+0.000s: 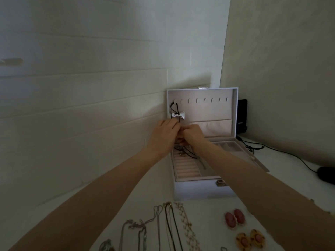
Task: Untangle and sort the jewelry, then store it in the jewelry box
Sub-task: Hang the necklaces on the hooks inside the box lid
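A white jewelry box [203, 189] stands open against the wall, its lid [213, 109] upright with a row of hooks. A black cord necklace with a silver bow pendant [177, 115] hangs from the leftmost hook. My left hand [164, 136] and my right hand [193, 135] meet at the lid's lower left, fingers curled around the hanging black cord [188, 153], whose end trails into the tray. What the fingertips pinch is hidden. Several necklaces [170, 227] lie on the white table in front of the box.
Two pink oval earrings [234, 219] and two yellow ones [251, 240] lie at the front right. A black device [242, 116] stands behind the box, its cable [282, 153] running to a dark object [326, 175] at the right edge. Walls close in left and behind.
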`<state>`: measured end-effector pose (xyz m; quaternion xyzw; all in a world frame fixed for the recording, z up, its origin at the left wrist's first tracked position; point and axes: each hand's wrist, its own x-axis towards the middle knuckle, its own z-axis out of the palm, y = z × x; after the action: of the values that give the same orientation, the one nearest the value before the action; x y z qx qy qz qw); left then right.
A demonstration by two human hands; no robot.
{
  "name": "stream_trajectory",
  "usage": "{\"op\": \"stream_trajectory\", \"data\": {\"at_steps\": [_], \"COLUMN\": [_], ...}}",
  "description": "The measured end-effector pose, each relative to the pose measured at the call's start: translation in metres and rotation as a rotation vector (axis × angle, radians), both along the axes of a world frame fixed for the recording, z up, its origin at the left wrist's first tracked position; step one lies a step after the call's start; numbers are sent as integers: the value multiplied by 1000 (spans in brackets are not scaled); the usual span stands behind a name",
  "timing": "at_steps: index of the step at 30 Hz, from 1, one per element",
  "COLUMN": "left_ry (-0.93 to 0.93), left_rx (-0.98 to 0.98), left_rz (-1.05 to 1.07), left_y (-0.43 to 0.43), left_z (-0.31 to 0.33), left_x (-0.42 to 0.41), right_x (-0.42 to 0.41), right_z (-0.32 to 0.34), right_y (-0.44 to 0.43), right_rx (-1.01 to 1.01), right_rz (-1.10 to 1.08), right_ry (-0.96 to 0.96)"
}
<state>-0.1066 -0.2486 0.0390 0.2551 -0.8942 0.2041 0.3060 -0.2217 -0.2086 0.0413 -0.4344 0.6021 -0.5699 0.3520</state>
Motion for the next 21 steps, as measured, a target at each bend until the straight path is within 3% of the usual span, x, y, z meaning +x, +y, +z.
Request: {"op": "stream_trajectory", "data": {"at_steps": [4,8,13,18,21], "left_ry": [9,85,239,205,178], "left_rx": [-3,48,111,128,144], "left_rz": [16,32,-22,9,2], "left_y": [0,4,7,5,5], "left_z": [-4,-7,-4,-2,-4], "left_x": [2,1,7,13,13], "right_x": [-6,-4,6,7,9], "right_z": [-4,6,13,10,9], "right_y": [2,10,4,3,2], "right_rx": [-30,45,45,-18,-21], "right_rz": [7,164,181,61,78], "right_ry": [-88,16,34,-85,-46]}}
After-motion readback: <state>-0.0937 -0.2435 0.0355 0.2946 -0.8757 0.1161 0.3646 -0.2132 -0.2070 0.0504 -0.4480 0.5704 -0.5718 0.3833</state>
